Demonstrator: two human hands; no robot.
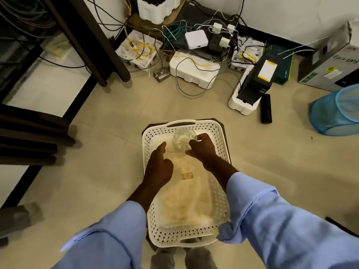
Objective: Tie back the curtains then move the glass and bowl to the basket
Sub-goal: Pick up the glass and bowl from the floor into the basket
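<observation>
— fingers of the right hand [202, 150] pinch the glass [183, 141] over the basket [223, 144]; left hand [158, 167] loosely curled, empty.
— risk?
— a slipped pinch could crack it inside.

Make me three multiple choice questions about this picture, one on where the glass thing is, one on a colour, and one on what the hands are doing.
1. Where is the clear glass piece?
A. At the far end of the white basket
B. On the tiled floor beside the basket
C. On the dark shelf

2. What colour is the mesh hamper at the right edge?
A. Red
B. Blue
C. Black

3. Which hand grips the glass piece?
A. The left hand alone
B. Neither hand
C. The right hand

Answers:
1 A, it sits inside the far rim near the handle.
2 B, its mesh is light blue.
3 C, its fingers curl round the glass edge while the left only rests beside it.
</observation>
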